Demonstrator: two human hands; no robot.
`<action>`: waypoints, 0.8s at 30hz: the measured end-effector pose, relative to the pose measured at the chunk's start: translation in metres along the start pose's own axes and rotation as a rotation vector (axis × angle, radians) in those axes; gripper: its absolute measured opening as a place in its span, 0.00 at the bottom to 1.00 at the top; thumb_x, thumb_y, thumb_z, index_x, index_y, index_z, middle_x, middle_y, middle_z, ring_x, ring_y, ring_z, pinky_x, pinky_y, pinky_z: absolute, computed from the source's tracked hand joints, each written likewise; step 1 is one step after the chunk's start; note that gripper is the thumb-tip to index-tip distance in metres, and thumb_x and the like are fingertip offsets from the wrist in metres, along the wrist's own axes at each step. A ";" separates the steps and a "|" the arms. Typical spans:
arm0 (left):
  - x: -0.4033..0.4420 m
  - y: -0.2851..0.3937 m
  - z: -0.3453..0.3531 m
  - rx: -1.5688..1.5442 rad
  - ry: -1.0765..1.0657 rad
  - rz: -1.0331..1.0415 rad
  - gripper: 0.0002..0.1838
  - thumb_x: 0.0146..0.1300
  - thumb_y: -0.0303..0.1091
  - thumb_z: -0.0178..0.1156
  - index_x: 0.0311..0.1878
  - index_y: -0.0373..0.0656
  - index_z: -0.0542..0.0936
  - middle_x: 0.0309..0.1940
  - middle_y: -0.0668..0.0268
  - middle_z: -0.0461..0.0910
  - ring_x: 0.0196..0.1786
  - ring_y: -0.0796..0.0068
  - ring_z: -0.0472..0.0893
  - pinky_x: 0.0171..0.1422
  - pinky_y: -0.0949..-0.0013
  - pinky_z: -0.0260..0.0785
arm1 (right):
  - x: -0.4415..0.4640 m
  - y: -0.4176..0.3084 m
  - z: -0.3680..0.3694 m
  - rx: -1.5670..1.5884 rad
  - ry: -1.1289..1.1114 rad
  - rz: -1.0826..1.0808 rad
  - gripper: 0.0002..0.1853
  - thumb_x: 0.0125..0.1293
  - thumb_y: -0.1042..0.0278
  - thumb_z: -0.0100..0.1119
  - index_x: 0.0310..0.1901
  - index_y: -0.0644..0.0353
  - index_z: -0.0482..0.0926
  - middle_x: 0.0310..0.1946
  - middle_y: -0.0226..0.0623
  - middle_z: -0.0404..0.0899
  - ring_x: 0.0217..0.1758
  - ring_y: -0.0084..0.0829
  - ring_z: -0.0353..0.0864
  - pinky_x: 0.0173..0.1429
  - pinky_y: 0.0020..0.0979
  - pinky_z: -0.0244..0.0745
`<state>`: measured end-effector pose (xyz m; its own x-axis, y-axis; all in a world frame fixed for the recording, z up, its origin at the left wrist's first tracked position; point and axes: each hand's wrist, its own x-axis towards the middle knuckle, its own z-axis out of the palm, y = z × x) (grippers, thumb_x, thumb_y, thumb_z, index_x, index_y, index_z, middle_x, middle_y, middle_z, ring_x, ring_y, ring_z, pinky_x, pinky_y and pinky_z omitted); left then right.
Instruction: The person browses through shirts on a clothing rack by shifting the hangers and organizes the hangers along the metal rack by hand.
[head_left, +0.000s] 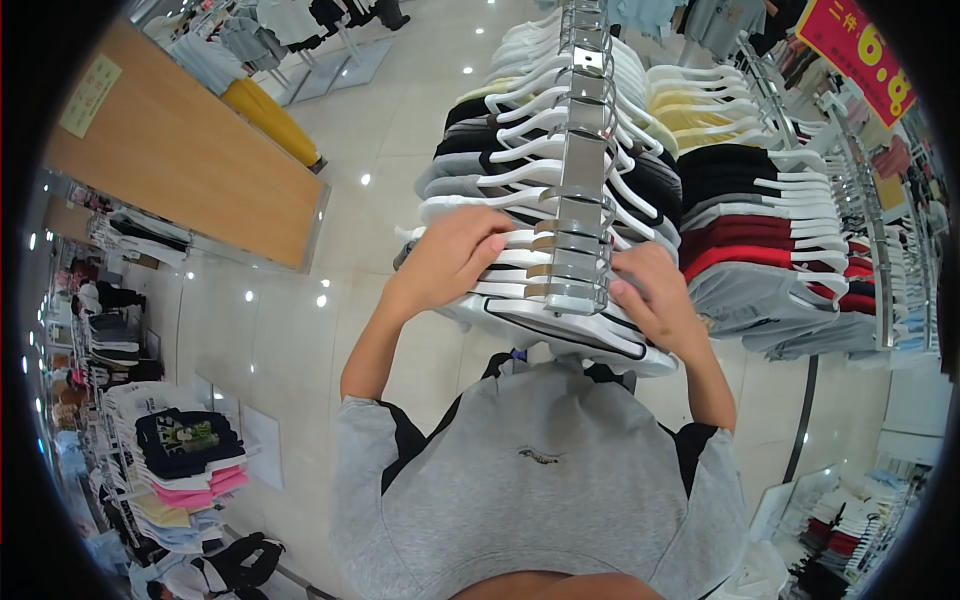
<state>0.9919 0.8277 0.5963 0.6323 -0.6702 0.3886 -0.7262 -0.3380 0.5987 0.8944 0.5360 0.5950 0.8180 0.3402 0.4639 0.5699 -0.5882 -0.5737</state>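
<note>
My left hand [452, 262] is closed over the left arms of several white hangers [515, 258] near the front end of a metal rail [583, 190]. On the other side, my right hand [657, 298] curls around the right ends of the same bunch, its fingertips partly hidden. The hanger hooks sit close together on the rail. A white garment with black trim [560, 328] hangs frontmost, just below my hands. Behind the bunch hang grey garments [455, 180] and black garments [468, 125] on more white hangers.
A second rack at right carries black clothes [730, 168], red clothes [745, 255] and grey clothes [760, 295]. Above it is a red price sign [860, 55]. A wooden panel [190, 140] stands left over the tiled floor [370, 240]. Folded shirts [185, 440] lie lower left.
</note>
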 end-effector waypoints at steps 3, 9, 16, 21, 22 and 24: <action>-0.003 0.003 -0.006 -0.163 -0.214 -0.224 0.16 0.75 0.41 0.46 0.45 0.38 0.76 0.39 0.54 0.78 0.44 0.51 0.77 0.52 0.58 0.68 | -0.005 0.006 0.009 -0.087 -0.048 -0.028 0.07 0.67 0.71 0.54 0.42 0.64 0.76 0.36 0.43 0.76 0.40 0.45 0.73 0.57 0.41 0.63; 0.009 -0.004 -0.006 -0.134 -0.112 -0.074 0.17 0.76 0.42 0.46 0.46 0.37 0.76 0.38 0.56 0.78 0.45 0.54 0.76 0.52 0.58 0.68 | 0.004 0.007 0.011 -0.079 0.057 0.005 0.07 0.68 0.70 0.57 0.43 0.63 0.79 0.32 0.41 0.76 0.40 0.43 0.73 0.54 0.39 0.63; 0.011 -0.005 0.004 -0.013 -0.014 -0.086 0.15 0.74 0.41 0.49 0.47 0.38 0.76 0.41 0.57 0.78 0.46 0.55 0.76 0.52 0.60 0.67 | 0.003 0.014 0.014 -0.134 0.127 0.017 0.09 0.65 0.69 0.60 0.45 0.63 0.80 0.33 0.41 0.77 0.40 0.42 0.74 0.51 0.40 0.65; -0.003 0.013 -0.004 0.083 0.218 0.085 0.14 0.71 0.39 0.53 0.48 0.38 0.78 0.40 0.58 0.80 0.45 0.54 0.77 0.51 0.58 0.69 | -0.011 -0.002 0.010 -0.088 0.228 -0.026 0.11 0.66 0.71 0.59 0.47 0.64 0.80 0.35 0.43 0.79 0.41 0.43 0.75 0.50 0.41 0.67; -0.006 0.014 -0.005 0.085 0.217 0.087 0.14 0.71 0.39 0.53 0.48 0.38 0.78 0.40 0.58 0.80 0.45 0.54 0.77 0.51 0.58 0.69 | -0.014 -0.005 0.008 -0.067 0.193 -0.046 0.11 0.66 0.71 0.59 0.48 0.65 0.80 0.37 0.44 0.79 0.42 0.43 0.75 0.50 0.41 0.67; -0.015 0.016 -0.004 0.065 -0.036 -0.050 0.12 0.70 0.37 0.54 0.46 0.38 0.79 0.39 0.57 0.80 0.44 0.53 0.77 0.50 0.56 0.69 | -0.013 -0.013 0.008 -0.040 0.096 -0.018 0.11 0.66 0.71 0.58 0.48 0.65 0.79 0.37 0.44 0.79 0.41 0.44 0.75 0.49 0.41 0.68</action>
<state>0.9716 0.8350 0.6025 0.6589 -0.6746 0.3329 -0.7105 -0.4129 0.5698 0.8767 0.5452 0.5912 0.7951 0.2802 0.5378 0.5797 -0.6117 -0.5384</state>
